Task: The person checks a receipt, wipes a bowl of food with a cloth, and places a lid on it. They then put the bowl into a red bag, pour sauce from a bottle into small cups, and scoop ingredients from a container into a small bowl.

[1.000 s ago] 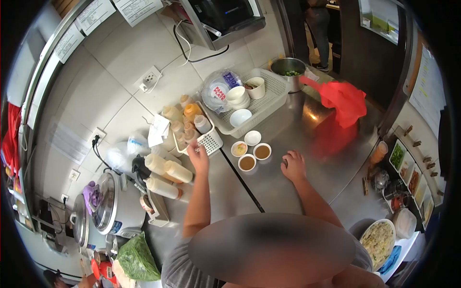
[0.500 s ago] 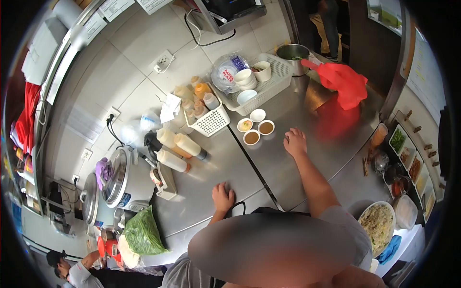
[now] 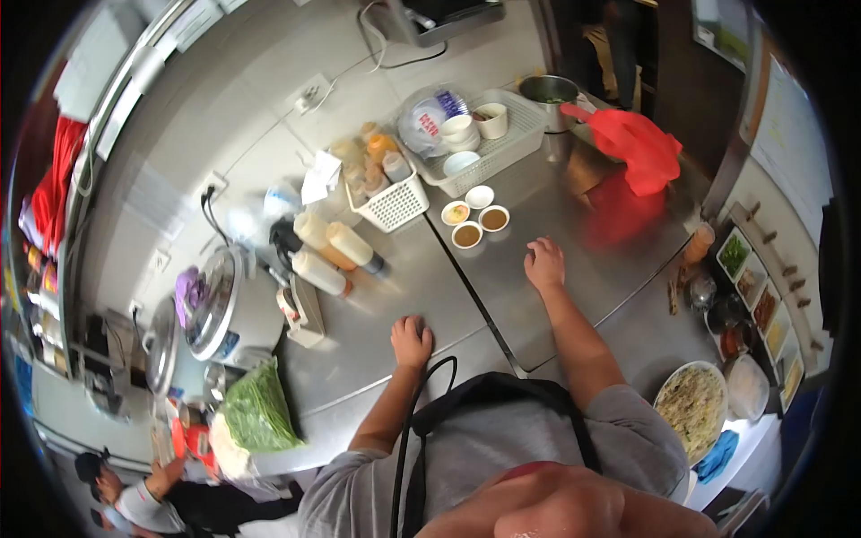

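Observation:
My left hand [image 3: 412, 342] lies on the steel counter [image 3: 395, 291] near its front edge, fingers apart, holding nothing. Farther right, my right hand [image 3: 544, 265] rests palm down on the same counter, its fingers loosely bent and empty. Just beyond it stands a cluster of small white cups. Brown sauce fills one cup [image 3: 466, 235] and a second cup [image 3: 494, 219]; another cup [image 3: 456, 213] contains something pale yellow with an orange bit. The rear cup [image 3: 480, 197] looks white inside. Neither hand touches them.
Squeeze bottles [image 3: 321, 273], a bottle basket [image 3: 391, 204] and a dish basket [image 3: 491, 161] line the wall. A metal pot [image 3: 549, 90] and red plastic bag [image 3: 632, 148] sit back right. Rice [image 3: 691, 412] is at right, greens [image 3: 260, 408] at left. A co-worker [image 3: 148, 493] stands lower left.
The camera view has tilted, so the counter and everything on it sit slightly higher in the picture. Both hands stay resting on the counter; the cups have not moved.

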{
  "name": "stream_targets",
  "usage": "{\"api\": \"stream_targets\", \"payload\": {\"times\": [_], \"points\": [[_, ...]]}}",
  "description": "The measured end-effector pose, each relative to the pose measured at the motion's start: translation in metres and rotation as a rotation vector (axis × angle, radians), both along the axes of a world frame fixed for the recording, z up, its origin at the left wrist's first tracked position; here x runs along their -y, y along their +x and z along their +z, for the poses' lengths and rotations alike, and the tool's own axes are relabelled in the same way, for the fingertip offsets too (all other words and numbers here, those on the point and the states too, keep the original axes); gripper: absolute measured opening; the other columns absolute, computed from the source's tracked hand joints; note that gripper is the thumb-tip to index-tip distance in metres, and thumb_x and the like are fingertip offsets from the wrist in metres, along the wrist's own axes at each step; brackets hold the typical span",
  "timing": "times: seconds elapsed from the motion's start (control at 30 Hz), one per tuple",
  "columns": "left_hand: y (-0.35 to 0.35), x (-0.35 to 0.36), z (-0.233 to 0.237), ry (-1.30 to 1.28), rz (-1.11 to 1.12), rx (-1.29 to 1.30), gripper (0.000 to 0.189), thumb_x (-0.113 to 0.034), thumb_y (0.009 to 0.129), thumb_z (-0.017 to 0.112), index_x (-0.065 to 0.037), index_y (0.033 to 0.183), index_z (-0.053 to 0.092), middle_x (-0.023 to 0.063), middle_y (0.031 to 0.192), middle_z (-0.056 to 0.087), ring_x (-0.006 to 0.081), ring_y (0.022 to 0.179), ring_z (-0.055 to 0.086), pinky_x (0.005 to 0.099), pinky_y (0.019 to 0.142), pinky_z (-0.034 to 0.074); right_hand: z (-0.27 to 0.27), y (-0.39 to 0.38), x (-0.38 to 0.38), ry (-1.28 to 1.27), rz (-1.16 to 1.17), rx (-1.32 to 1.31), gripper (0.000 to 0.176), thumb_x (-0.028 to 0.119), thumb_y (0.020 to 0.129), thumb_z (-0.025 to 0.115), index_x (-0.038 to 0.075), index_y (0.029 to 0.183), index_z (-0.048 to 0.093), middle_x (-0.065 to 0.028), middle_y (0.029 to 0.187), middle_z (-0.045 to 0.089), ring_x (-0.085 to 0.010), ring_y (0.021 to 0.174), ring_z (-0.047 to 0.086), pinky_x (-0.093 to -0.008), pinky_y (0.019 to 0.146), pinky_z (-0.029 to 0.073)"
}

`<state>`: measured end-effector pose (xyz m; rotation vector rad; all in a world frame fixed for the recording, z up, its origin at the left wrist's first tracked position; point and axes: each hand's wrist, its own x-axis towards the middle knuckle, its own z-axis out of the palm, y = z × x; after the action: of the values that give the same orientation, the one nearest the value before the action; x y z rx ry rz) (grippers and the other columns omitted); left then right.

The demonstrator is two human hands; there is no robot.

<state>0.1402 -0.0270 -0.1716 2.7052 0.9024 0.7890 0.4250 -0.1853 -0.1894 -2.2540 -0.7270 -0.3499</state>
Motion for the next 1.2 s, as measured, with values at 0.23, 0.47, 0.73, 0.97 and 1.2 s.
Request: {"api": "stream_targets", "payload": {"times": [0.23, 0.47, 0.73, 0.97, 1.2], "points": [[-0.006, -0.002, -0.001, -0.023, 0.018, 0.102, 0.022, -0.016, 0.064, 0.053, -0.007, 0.084, 0.052, 0.0133, 0.088, 0.049, 0.0312, 0.084, 0.046, 0.04, 0.071, 0.039, 0.001, 0.004, -0.003, 0.003, 0.151, 0.129, 0.024, 0.014, 0.065, 0.057, 0.009, 0.088, 0.057, -0.0121, 0.099, 0.053, -0.0269, 0.093, 0.05, -0.0366, 0.079, 0.04], [-0.024, 0.002, 0.002, -0.056, 0.099, 0.119, 0.02, -0.014, 0.062, 0.054, -0.007, 0.08, 0.052, 0.0129, 0.086, 0.049, 0.0312, 0.083, 0.046, 0.0403, 0.07, 0.039, -0.004, 0.01, -0.005, -0.082, 0.14, -0.052, 0.025, 0.017, 0.069, 0.053, 0.009, 0.093, 0.056, -0.0104, 0.101, 0.053, -0.0257, 0.095, 0.049, -0.0355, 0.081, 0.04], [-0.016, 0.001, 0.006, -0.022, 0.046, 0.098, 0.02, -0.015, 0.066, 0.052, -0.007, 0.084, 0.055, 0.0135, 0.089, 0.051, 0.0317, 0.083, 0.047, 0.0411, 0.072, 0.039, 0.007, 0.008, -0.009, -0.255, 0.154, 0.035, 0.051, 0.023, 0.067, 0.054, 0.014, 0.116, 0.041, -0.01, 0.121, 0.038, -0.0246, 0.114, 0.032, -0.0412, 0.09, 0.03], [-0.005, 0.011, 0.012, -0.056, 0.068, -0.081, 0.025, -0.017, 0.068, 0.051, -0.008, 0.091, 0.051, 0.0133, 0.096, 0.045, 0.0298, 0.092, 0.04, 0.0404, 0.078, 0.033, 0.042, 0.044, -0.075, -0.35, 0.107, 0.039, 0.039, 0.018, 0.074, 0.048, 0.013, 0.113, 0.044, -0.0046, 0.119, 0.04, -0.0237, 0.113, 0.032, -0.0396, 0.091, 0.028], [-0.005, 0.002, 0.013, -0.096, 0.024, -0.074, 0.025, -0.015, 0.066, 0.051, -0.008, 0.09, 0.051, 0.0143, 0.098, 0.044, 0.0303, 0.092, 0.04, 0.0398, 0.077, 0.032, 0.071, 0.047, -0.175, -0.589, 0.11, -0.039, 0.023, 0.016, 0.075, 0.044, 0.014, 0.092, 0.059, -0.004, 0.103, 0.052, -0.0216, 0.102, 0.041, -0.0385, 0.084, 0.031]]}}
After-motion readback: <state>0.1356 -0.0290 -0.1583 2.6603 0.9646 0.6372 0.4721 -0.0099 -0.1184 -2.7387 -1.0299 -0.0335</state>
